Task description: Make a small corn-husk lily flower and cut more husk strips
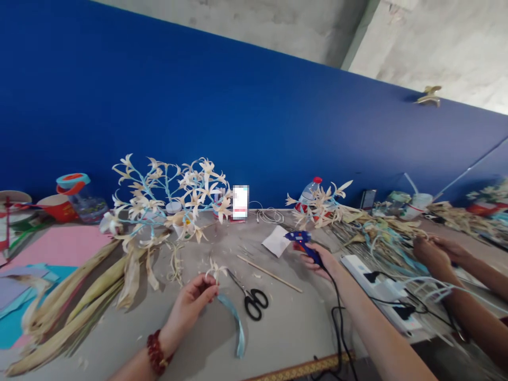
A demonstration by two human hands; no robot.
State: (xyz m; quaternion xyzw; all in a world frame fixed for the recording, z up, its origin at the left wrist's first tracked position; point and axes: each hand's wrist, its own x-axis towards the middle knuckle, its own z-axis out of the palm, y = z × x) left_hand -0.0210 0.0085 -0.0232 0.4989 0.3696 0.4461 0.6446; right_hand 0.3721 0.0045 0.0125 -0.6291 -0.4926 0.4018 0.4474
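Observation:
Between the thumb and fingers of my left hand point(199, 295) is a small cream husk flower point(216, 270). A light blue ribbon point(237, 323) hangs down beside those fingers onto the table; whether it is joined to the flower I cannot tell. My right hand point(319, 260) is wrapped round the handle of a blue glue gun point(304, 241), its nozzle pointing left over a white paper piece point(277, 241). Scissors with black handles point(254, 302) lie just right of my left hand, blades partly behind the flower. A thin wooden stick point(270, 273) rests between my hands.
Husk flowers on blue stems point(166, 196) stand at the back left. Dried corn husks point(87, 296) and coloured paper point(63, 246) lie left. A white power strip point(381, 296) with black cables sits right, beside another person's hands point(434, 251). A red-capped bottle point(311, 191) stands behind.

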